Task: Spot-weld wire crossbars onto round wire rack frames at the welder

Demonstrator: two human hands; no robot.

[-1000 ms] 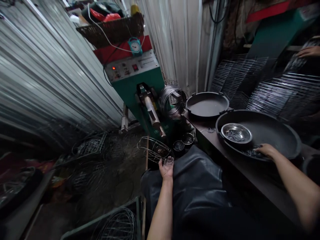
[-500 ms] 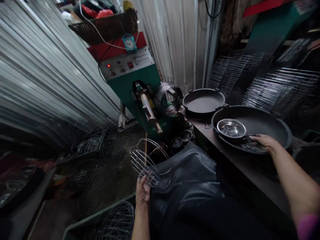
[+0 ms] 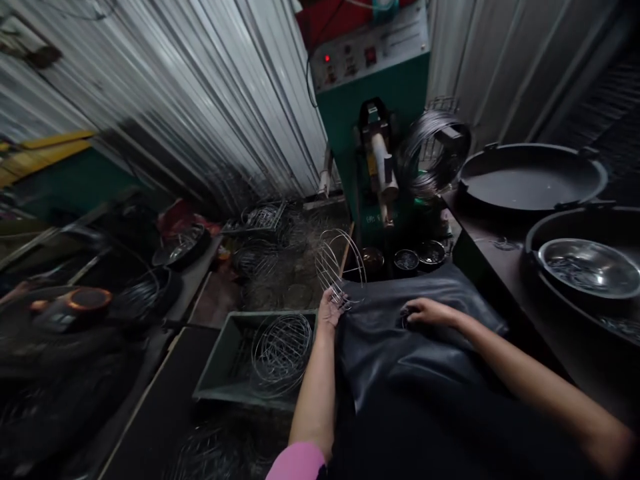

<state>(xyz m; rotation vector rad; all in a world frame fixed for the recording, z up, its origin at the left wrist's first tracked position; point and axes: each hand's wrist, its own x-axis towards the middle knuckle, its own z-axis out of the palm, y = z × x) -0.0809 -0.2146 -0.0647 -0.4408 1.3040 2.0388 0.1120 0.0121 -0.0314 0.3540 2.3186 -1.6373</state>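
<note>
My left hand [image 3: 331,308] is closed on the lower edge of a round wire rack [image 3: 336,263], whose curved bars stand up above the fingers. My right hand [image 3: 424,312] hovers over the dark apron [image 3: 425,353] on my lap. Its fingers are pinched together around something small and dark that I cannot make out. Ahead of the hands is a green welding machine [image 3: 335,120] with a pale cylindrical electrode arm [image 3: 383,167] pointing down toward me.
A green crate [image 3: 215,360] with round wire racks [image 3: 283,350] stands at my left. On the right bench are a shallow black pan [image 3: 535,177] and a steel bowl [image 3: 590,267] of small metal pieces. A wire coil [image 3: 435,150] hangs beside the machine. Small bowls [image 3: 406,260] sit below it.
My right hand has left the large pan with the metal pieces and come over my lap. My left hand still holds the wire rack. The view has swung left.
</note>
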